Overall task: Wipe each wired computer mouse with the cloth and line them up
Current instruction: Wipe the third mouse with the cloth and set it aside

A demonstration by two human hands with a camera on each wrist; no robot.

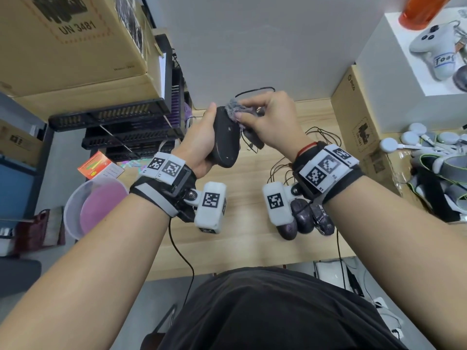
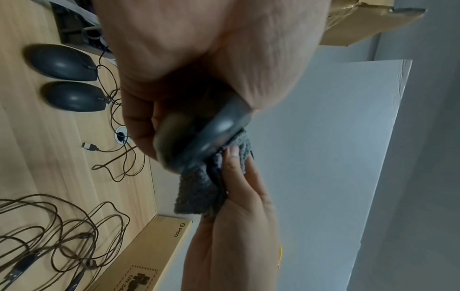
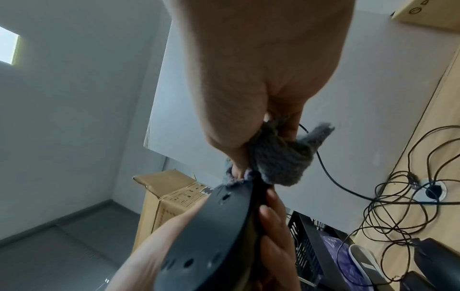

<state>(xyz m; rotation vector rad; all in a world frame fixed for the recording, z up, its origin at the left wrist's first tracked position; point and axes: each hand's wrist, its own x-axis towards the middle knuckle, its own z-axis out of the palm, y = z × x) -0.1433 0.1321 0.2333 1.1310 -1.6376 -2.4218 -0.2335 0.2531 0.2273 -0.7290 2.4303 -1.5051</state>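
Note:
My left hand (image 1: 201,141) grips a black wired mouse (image 1: 225,137) held up above the wooden desk (image 1: 242,238), its flat underside turned toward me. My right hand (image 1: 271,122) pinches a grey cloth (image 1: 236,111) and presses it against the mouse's far end. The left wrist view shows the mouse (image 2: 204,137) with the cloth (image 2: 199,189) under its rounded top. In the right wrist view the cloth (image 3: 276,157) bunches over the mouse (image 3: 214,236). Three dark mice (image 1: 307,218) lie side by side below my right wrist; two of them (image 2: 67,78) appear in the left wrist view.
Tangled mouse cables (image 1: 321,137) spread over the desk's right half around a cable hole (image 2: 121,135). A PICO cardboard box (image 1: 353,117) stands at right, black stacked trays (image 1: 131,127) and big cartons (image 1: 75,46) at left. A clear tub (image 1: 93,205) sits lower left.

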